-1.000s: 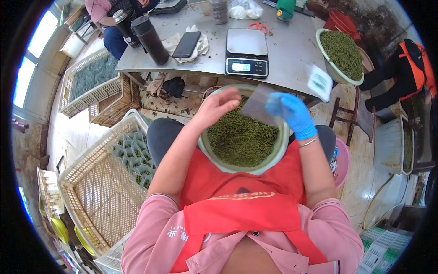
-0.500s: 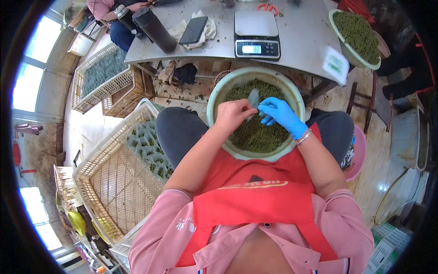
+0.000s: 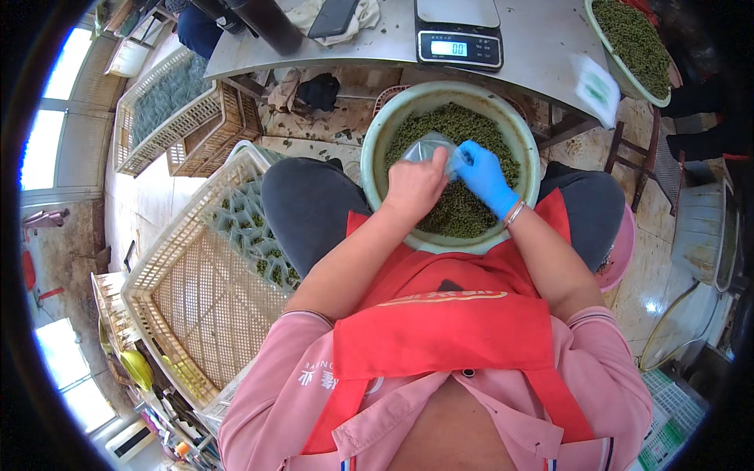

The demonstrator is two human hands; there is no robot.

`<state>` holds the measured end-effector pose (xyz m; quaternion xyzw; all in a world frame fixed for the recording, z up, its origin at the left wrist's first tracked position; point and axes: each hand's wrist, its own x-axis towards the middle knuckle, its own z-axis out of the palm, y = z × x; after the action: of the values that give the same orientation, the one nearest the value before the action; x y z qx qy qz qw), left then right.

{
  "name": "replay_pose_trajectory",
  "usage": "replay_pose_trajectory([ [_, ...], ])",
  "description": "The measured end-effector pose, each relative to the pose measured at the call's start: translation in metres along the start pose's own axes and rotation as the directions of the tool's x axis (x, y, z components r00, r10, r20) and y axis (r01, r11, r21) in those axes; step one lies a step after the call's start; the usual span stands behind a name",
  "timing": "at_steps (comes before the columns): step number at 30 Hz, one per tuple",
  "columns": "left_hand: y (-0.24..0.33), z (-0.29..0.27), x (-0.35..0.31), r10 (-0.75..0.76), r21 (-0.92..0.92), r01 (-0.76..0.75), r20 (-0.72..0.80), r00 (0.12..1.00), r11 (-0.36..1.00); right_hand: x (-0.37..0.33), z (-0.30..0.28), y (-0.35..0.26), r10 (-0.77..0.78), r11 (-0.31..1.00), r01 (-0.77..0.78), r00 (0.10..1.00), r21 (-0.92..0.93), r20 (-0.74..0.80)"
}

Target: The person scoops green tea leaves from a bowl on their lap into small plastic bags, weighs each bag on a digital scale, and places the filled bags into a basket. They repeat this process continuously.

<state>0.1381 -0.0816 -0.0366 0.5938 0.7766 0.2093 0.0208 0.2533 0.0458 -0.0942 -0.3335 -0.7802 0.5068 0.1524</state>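
Over a pale green basin [image 3: 372,161] between my knees, both my hands hold a clear plastic bag [image 3: 429,144]. My left hand [image 3: 416,185], bare, is closed around the bag's side. In a blue glove, my right hand [image 3: 487,180] pinches the bag's edge beside it; its fingertips are slightly blurred. The bag looks puffed out, and I see no filling in it. Loose small green berries, like green peppercorns [image 3: 463,216], fill the basin below my hands.
Ahead is a metal table [image 3: 542,59] with a digital scale [image 3: 459,49], a phone [image 3: 334,17] and a dark flask [image 3: 271,25]. A second basin [image 3: 622,74] of berries stands right. At left, a crate [image 3: 169,267] holds several filled bags [image 3: 250,228]; another crate [image 3: 126,145] lies farther off.
The bag, narrow and folded before, is now spread wider between my hands. My right hand has moved in against it. The view has tilted, so the table sits higher.
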Motion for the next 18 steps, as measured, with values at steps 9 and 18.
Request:
replay_pose_trajectory([
  [9, -0.055, -0.015, 0.034, -0.444, -0.168, 0.418, -0.168, 0.88, 0.893, 0.08, -0.007, 0.051, -0.274, 0.899, 0.269, 0.961, -0.346, 0.034],
  [18, -0.063, 0.007, 0.039, -0.591, -0.345, 0.552, -0.009, 0.807, 0.759, 0.027, 0.029, 0.051, -0.175, 0.768, 0.249, 0.968, -0.59, 0.181],
])
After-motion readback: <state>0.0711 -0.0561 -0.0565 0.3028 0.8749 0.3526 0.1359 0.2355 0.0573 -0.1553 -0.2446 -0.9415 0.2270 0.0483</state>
